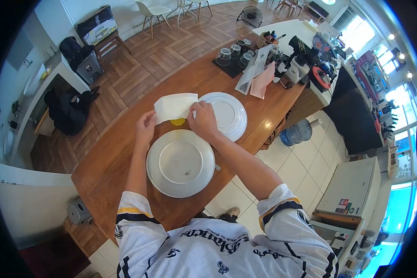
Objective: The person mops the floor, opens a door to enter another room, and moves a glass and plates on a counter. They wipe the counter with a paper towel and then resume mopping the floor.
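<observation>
Napkin (175,106), frame upper centre | long axis left-right, right end slightly higher | left hand (146,126), right hand (203,119): fingers pinching opposite ends

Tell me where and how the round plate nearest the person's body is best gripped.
Probably by opposite edges of the round plate, one hand coming from the left and one from the right: it is wide and circular, lying flat, with no handle showing. The left hand and right hand are at the white sheet.
</observation>
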